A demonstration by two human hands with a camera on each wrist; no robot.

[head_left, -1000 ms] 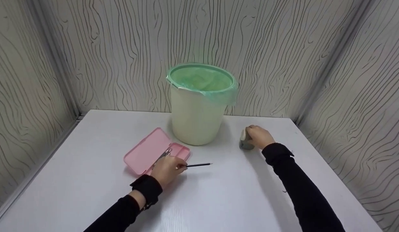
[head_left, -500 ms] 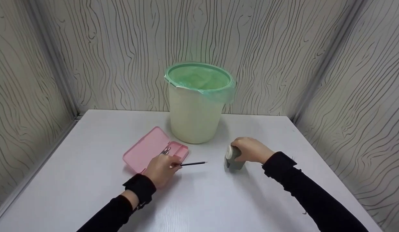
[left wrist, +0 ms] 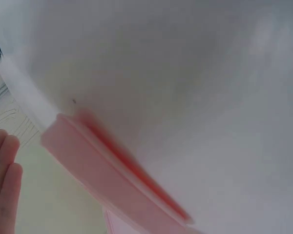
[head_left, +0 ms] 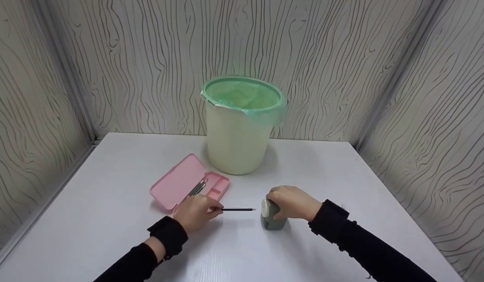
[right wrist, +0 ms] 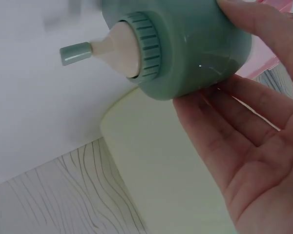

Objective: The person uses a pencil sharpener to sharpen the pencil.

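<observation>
On the bench (head_left: 108, 188), right of the pink case (head_left: 179, 182), my right fingers (right wrist: 200, 126) grip the green device (right wrist: 200, 48) round its likely slick, rigid body. Toward it extends the black pencil (head_left: 238, 209), pinched by its far end in my left fingers (head_left: 215, 213): light, stiff, probably snappable.

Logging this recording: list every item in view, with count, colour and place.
Table: 1, white, foreground.
Walls: 3, pale, grain-patterned, back and sides.
Corner strips: 2, grey, between walls.
Bin: 1, cream, green-rimmed, table's far side.
Liner: 1, green, in the bin, over its rim.
Pencil case: 1, pink, open, left-front of the bin.
Writing tools: several, dark, inside the case; count unclear.
Sharpener, by its look: 1, green and cream, right-front of the bin.
Pencil: 1, black, centre front, pointing toward the sharpener.
Left hand: 1, bare, pinching the pencil.
Right hand: 1, bare, holding the sharpener.
Wristbands: 2, black, wrists.
Sleeves: 2, black, forearms.
</observation>
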